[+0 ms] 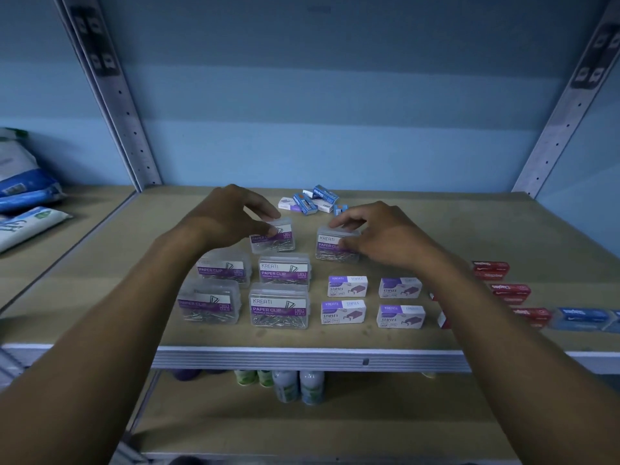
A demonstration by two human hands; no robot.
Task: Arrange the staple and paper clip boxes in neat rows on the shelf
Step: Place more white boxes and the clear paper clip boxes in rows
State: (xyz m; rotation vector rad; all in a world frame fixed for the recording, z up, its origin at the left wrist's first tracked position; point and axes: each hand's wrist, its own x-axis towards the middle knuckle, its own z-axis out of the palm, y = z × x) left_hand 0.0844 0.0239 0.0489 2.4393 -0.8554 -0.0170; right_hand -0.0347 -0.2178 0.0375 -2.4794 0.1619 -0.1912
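1. The left hand (231, 213) has its grip closed on a clear paper clip box (273, 238) at the back of the shelf (436, 229), fingertips on its lid — likely to square it behind the four paper clip boxes (278, 308) already paired in front.
2. The right hand (372, 233) pinches a second clear box (335, 245) just beside, apart from the first.
3. White staple boxes (347, 286) sit in a tidy two-by-two block; red boxes (510, 293) line up further right.
4. A loose heap of blue boxes (315, 201) at the rear looks unsorted — probably next.
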